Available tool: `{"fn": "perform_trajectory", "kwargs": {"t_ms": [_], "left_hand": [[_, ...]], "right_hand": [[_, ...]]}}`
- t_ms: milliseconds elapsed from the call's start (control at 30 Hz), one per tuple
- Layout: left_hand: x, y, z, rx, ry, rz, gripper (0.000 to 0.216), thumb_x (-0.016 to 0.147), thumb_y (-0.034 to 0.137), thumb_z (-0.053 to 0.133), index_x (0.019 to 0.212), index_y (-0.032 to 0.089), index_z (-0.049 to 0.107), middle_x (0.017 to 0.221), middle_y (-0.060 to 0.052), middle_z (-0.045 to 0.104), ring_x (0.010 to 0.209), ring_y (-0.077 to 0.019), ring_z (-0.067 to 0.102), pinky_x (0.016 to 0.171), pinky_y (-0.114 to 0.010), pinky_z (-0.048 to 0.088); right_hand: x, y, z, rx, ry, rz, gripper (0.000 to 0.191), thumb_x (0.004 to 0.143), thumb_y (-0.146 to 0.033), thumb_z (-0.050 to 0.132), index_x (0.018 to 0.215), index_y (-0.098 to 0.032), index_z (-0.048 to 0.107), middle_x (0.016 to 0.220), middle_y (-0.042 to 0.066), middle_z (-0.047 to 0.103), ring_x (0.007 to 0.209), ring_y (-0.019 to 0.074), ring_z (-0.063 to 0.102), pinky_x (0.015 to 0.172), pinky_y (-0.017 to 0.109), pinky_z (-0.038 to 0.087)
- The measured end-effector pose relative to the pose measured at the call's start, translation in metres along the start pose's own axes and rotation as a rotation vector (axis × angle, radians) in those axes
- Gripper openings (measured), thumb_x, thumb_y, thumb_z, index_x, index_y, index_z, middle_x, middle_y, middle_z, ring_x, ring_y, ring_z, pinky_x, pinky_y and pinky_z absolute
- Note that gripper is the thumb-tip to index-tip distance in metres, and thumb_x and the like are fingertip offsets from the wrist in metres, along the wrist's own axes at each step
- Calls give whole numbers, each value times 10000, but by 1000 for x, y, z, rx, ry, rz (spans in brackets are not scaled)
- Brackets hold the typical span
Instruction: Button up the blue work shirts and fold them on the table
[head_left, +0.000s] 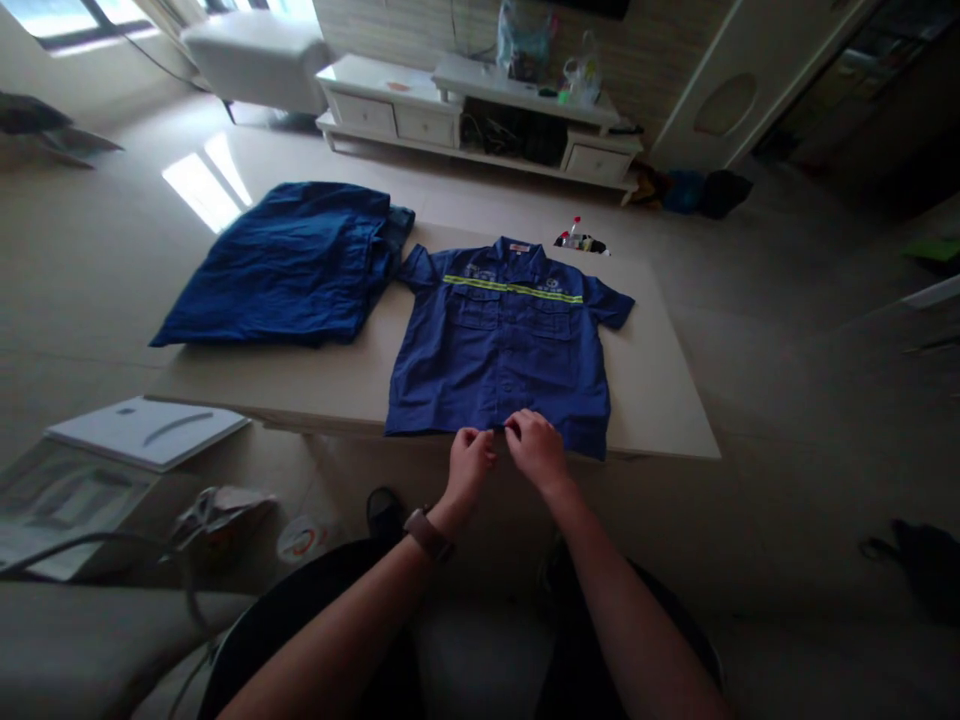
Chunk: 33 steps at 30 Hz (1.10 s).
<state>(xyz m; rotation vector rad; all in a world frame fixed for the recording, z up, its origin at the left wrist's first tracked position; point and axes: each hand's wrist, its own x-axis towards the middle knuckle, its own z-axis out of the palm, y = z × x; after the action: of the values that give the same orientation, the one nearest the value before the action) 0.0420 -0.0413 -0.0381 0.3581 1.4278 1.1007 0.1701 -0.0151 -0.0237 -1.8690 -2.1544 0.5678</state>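
A blue short-sleeved work shirt (501,345) with a yellow reflective stripe across the chest lies flat, front up, on a low beige table (660,390). My left hand (469,462) and my right hand (535,447) sit close together at the middle of the shirt's bottom hem, at the table's near edge. Both hands are closed in a pinch on the hem where the two front panels meet. A dark watch is on my left wrist.
A pile of folded blue garments (289,262) covers the table's left end. Small items (580,241) lie at the far edge. A white TV stand (480,115) is behind. A white board (146,430) and clutter lie on the floor at left.
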Motion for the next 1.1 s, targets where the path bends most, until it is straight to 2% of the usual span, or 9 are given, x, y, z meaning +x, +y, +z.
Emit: {"fn": "perform_trajectory", "kwargs": {"t_ms": [100,167,333,533,667,833,933,1100], "left_hand": [[-7,0,-10,-91,-76,-237,259,806,406,695,829,164,605,708,-3,629,563,-128,608,534,-241,434],[-11,0,-11,-175,-151,-279,303,793,431,744,869,149,660,771,-36,686,630,-145,654,572,-251,467],[-6,0,-1,-331,-100,-197,378,667,397,912,765,117,678,775,-69,712,682,-156,654,663,-282,502],[1,2,4,-441,-148,-137,315,650,257,941,679,103,669,720,-44,691,670,-116,618,731,-270,495],[1,3,-1,-359,-194,-79,259,622,196,931,689,91,704,710,-46,698,661,-113,600,731,-268,480],[-1,3,-5,-149,-214,-20,316,611,277,928,587,116,657,614,-33,647,592,-111,542,631,-259,424],[-3,5,-7,-57,-214,28,329,606,307,925,575,120,655,605,-32,643,574,-104,510,597,-248,390],[-4,5,-4,-33,-234,74,250,646,276,881,627,111,694,651,-50,673,615,-120,537,625,-247,408]], "right_hand": [[-7,-2,1,78,55,2,118,910,-163,596,864,-219,689,939,50,717,883,194,634,781,294,435],[-10,-4,2,141,89,2,97,887,-182,621,818,-220,677,896,44,713,828,190,627,757,295,433],[-8,-11,2,445,62,4,134,840,-288,655,727,-217,653,757,16,696,716,175,625,699,288,442],[-2,-10,-5,623,95,82,195,774,-393,660,689,-221,625,683,0,667,685,177,601,681,294,450],[-2,-6,-9,624,154,126,211,787,-423,640,720,-225,609,710,17,668,678,188,600,667,307,448],[-5,-7,-12,506,210,51,178,830,-382,612,740,-229,610,756,38,685,701,195,614,710,321,469],[-7,-9,-15,487,211,38,169,830,-360,618,720,-232,605,754,39,688,702,195,615,708,315,474],[-12,-13,-12,435,190,-21,167,837,-308,612,688,-232,610,756,40,683,723,194,614,743,317,474]]}}
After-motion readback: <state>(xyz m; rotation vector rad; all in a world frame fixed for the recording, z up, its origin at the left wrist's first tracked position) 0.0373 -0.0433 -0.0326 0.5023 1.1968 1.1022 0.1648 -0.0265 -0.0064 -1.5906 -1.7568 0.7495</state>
